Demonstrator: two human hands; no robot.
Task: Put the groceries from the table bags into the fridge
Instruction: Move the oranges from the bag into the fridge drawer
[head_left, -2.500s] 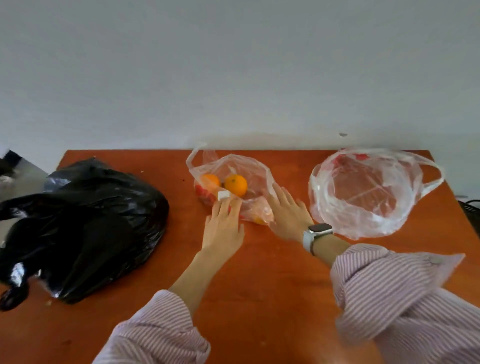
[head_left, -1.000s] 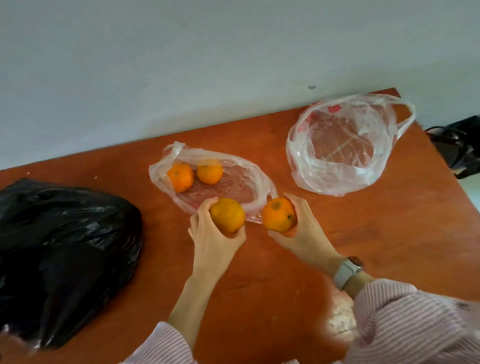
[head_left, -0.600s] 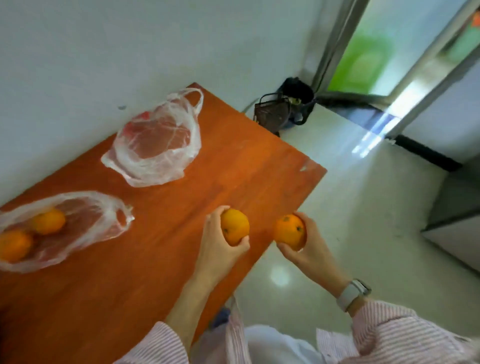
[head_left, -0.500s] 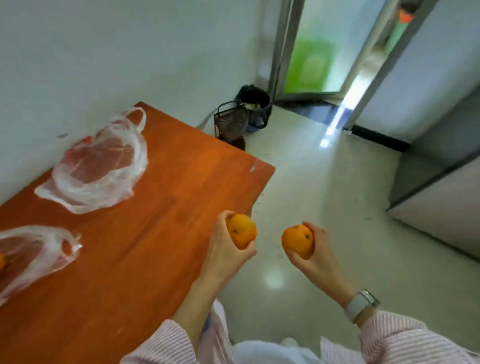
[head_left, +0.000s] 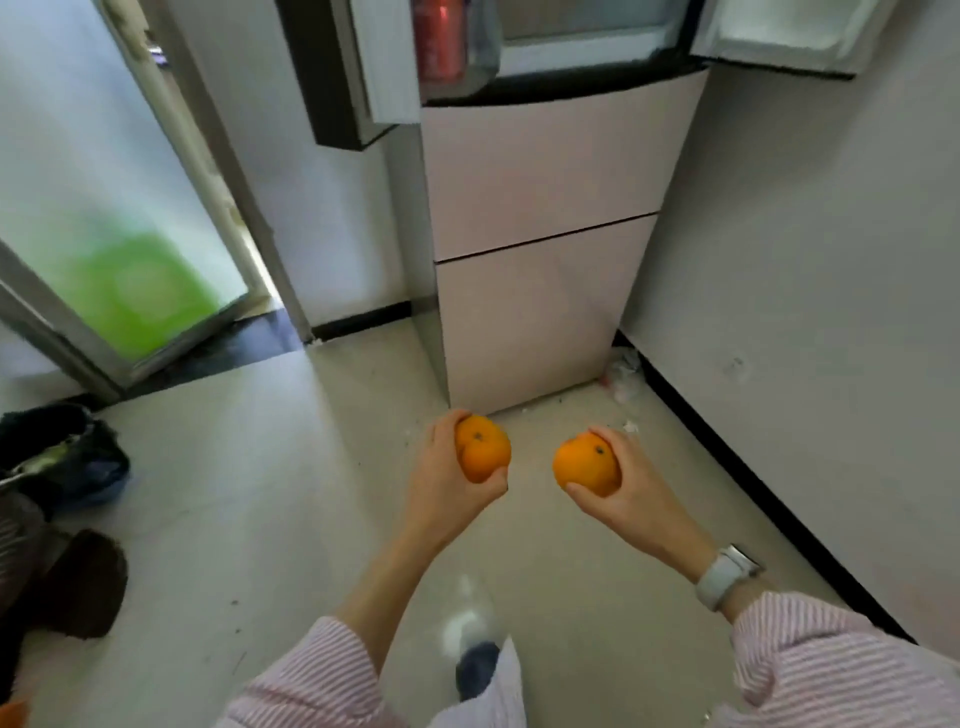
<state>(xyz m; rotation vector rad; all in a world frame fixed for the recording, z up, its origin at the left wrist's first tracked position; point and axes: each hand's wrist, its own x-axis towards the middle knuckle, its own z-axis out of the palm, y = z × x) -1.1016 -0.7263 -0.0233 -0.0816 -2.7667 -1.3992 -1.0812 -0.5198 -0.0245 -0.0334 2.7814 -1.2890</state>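
Observation:
My left hand (head_left: 444, 486) grips an orange (head_left: 482, 448) in front of me, above the floor. My right hand (head_left: 626, 493), with a watch on its wrist, grips a second orange (head_left: 584, 464) beside it. The pale pink fridge (head_left: 540, 223) stands straight ahead with both upper doors swung open: the left door (head_left: 343, 73) and the right door (head_left: 789, 31). A red can (head_left: 439, 39) sits in the left door's rack. The two lower fridge drawers are closed. The table and its bags are out of view.
A grey wall (head_left: 810, 260) runs along the right, close to the fridge. A doorway with a frosted glass door (head_left: 119, 218) lies at the left. Dark bags (head_left: 57, 457) and a brown object (head_left: 85, 582) sit on the floor at the left. Small debris lies near the fridge's base.
I have turned away from the table toward the fridge, carrying an orange in each hand. The table and bags left the view; the open fridge came into view.

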